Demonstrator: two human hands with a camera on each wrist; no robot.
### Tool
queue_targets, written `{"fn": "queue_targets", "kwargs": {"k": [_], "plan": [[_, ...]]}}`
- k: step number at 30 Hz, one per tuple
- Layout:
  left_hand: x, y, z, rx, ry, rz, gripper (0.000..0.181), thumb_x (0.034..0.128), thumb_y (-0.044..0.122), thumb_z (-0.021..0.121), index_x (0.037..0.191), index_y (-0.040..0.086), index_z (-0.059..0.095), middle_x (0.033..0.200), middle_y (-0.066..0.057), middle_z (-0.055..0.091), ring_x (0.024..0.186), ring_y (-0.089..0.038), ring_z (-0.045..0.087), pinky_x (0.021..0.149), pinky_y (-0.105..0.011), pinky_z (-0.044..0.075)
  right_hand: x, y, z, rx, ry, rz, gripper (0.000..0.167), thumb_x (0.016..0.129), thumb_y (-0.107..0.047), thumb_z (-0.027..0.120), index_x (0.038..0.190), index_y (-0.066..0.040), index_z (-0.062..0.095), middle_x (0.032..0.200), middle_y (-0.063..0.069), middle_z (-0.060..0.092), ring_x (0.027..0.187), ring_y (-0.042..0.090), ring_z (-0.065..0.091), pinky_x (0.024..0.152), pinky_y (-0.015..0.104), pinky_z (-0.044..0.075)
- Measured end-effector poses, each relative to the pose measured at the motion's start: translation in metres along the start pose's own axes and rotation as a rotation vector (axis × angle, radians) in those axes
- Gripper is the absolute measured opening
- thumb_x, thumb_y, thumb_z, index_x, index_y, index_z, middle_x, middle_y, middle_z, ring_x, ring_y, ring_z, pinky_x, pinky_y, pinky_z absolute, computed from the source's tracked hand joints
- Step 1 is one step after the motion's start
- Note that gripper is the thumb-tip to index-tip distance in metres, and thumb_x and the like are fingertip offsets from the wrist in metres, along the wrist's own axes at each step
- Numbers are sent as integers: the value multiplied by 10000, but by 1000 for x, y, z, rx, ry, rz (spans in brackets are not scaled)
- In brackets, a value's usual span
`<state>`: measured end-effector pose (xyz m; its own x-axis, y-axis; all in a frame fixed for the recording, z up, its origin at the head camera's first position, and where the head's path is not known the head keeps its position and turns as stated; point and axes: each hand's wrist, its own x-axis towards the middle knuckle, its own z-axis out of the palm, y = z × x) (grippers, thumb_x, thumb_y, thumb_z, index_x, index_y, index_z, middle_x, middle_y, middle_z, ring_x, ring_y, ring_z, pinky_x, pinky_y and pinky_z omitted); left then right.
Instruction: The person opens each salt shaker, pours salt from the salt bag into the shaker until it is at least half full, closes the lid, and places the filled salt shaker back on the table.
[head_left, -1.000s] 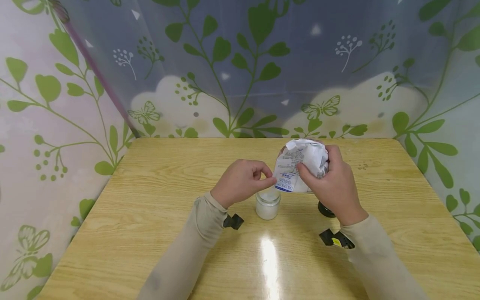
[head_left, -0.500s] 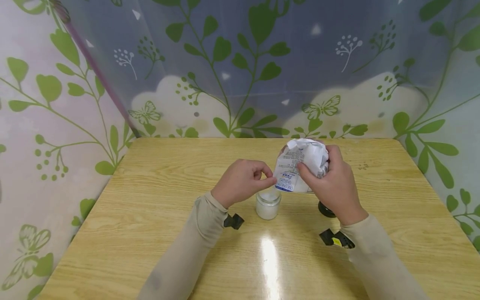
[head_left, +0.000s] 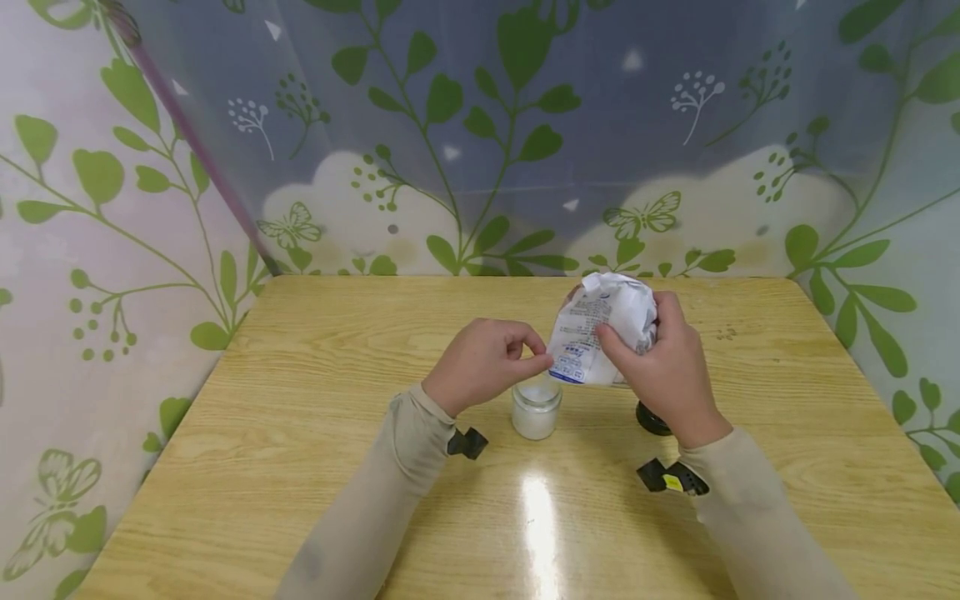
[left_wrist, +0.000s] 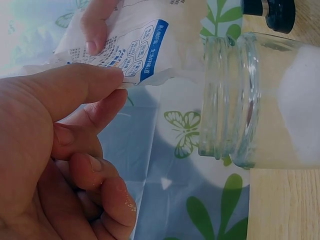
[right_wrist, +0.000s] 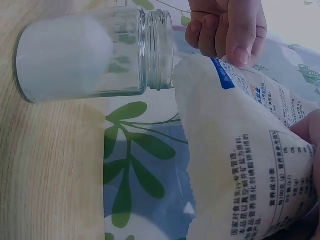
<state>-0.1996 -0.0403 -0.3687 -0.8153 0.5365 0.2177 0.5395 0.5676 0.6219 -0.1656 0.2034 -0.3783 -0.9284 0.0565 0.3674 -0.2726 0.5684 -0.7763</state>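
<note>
A white printed salt bag (head_left: pixel 588 329) is tilted above a glass jar (head_left: pixel 536 419), its torn mouth pointing down beside the jar's rim. My right hand (head_left: pixel 671 371) grips the bag's crumpled body with the thumb across its front. With thumb and forefinger, my left hand (head_left: pixel 487 362) pinches the blue-edged corner near the mouth; its other fingers are curled. White salt (right_wrist: pixel 62 60) lies heaped inside the jar in the right wrist view, with bare glass above it. White grains cling to a left fingertip (left_wrist: pixel 130 204). No falling stream can be made out.
Partly behind my right hand, a round black lid (head_left: pixel 651 420) lies on the wooden table (head_left: pixel 300 367). Patterned curtains (head_left: pixel 465 150) enclose the table's back and sides. Dark wrist-worn devices sit at both cuffs.
The bag's upper end has risen slightly and tipped a little more, my right hand shifting with it. My left hand, the jar and the lid stay in place.
</note>
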Motion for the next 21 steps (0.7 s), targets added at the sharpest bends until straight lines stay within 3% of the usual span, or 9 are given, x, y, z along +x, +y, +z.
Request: {"fn": "queue_targets", "kwargs": {"k": [15, 21], "plan": [[0, -1, -1, -12, 9, -9, 144, 966, 336, 746, 940, 200, 784, 626, 61, 520, 561, -80, 442, 564, -243, 393, 3, 7, 4, 102, -33, 71, 551, 982, -372, 706, 1326, -19, 461, 1110, 162, 661, 838, 161, 660, 607, 261, 580], [0, 0, -1, -22, 10, -13, 140, 968, 331, 747, 954, 198, 788, 615, 57, 508, 552, -76, 428, 560, -244, 386, 5, 12, 7, 148, -10, 105, 537, 989, -369, 696, 1313, -7, 466, 1093, 162, 652, 807, 112, 663, 601, 254, 587]]}}
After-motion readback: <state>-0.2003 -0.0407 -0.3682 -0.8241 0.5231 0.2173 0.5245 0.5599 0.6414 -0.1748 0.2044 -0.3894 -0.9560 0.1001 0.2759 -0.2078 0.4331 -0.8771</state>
